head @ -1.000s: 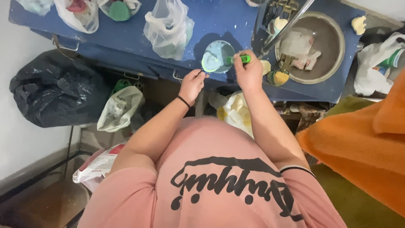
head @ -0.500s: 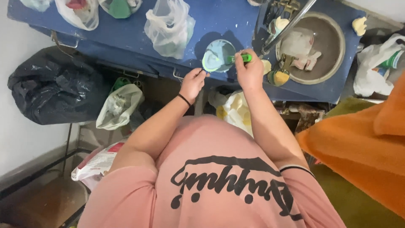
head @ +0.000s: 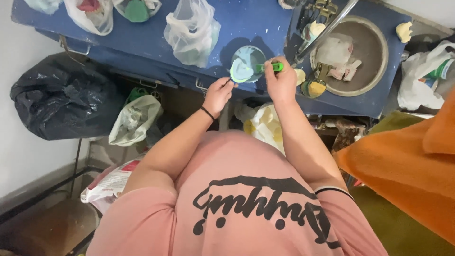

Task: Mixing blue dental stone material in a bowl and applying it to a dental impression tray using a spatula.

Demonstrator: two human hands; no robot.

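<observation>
Gripping a green-handled tool [head: 271, 67] in your closed right hand [head: 280, 83], you held its tip inside a small bowl [head: 246, 64] of pale blue-green paste at the upper centre of the frame. Your left hand [head: 218, 95], a dark band at its wrist, pinched the bowl's near rim with curled fingers. The bowl sat at the front edge of a blue worktop [head: 246, 19] that ran across the top of the frame.

To the bowl's left a clear plastic bag [head: 192, 31] stood crumpled on the worktop; two more bags, one holding something red [head: 90, 12] and one something green [head: 137, 9], lay at the upper left. To the right, a round metal sink [head: 374, 71] held pale lumps beneath a slanting tap [head: 327, 31]. A white bag [head: 419, 76] lay at the far right edge.

Below the worktop, a full black refuse sack [head: 61, 97] filled the left side, with a pale bag [head: 132, 118] beside it and a yellow-and-white bag [head: 260, 123] under your right forearm. An orange cloth [head: 407, 166] covered the lower right.
</observation>
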